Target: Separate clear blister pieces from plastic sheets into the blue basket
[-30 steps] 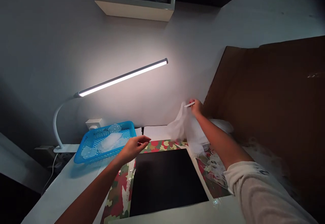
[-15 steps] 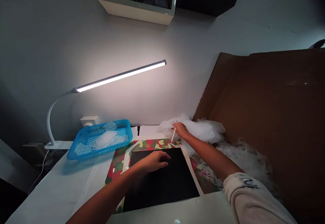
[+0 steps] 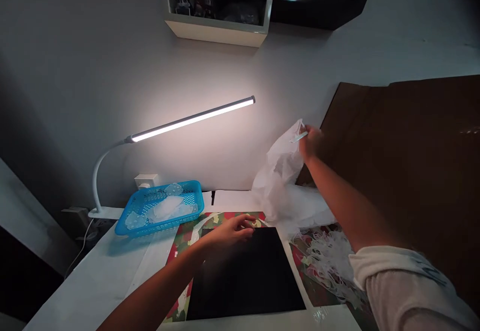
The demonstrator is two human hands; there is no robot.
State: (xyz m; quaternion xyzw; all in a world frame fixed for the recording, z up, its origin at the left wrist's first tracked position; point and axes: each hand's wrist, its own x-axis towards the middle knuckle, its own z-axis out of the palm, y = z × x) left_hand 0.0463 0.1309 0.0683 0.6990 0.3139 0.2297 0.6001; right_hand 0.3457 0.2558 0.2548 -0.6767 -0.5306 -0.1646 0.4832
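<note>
My right hand (image 3: 312,143) is raised at the right, closed on a corner of sheer white fabric (image 3: 279,171). The cloth hangs from it down to the table in loose folds. A slim, pale pen-like stick (image 3: 299,137) also pokes out from between those fingers; its exact kind is unclear. Over the upper part of a flat black mat (image 3: 247,276) hovers my left hand (image 3: 233,230), fingers loosely stretched and holding nothing. Whether it touches the mat I cannot tell.
A blue perforated basket (image 3: 198,201) with sheer white pieces (image 3: 168,206) stands at the left, near a lit lamp (image 3: 193,119). Curly white scraps (image 3: 332,253) lie right of the mat. Brown cardboard (image 3: 405,146) leans at the right; a shelf (image 3: 221,33) hangs above.
My right hand has risen up and to the right, lifting the white fabric from the pile and uncovering more scraps. My left hand stays over the mat. The view has shifted slightly.
</note>
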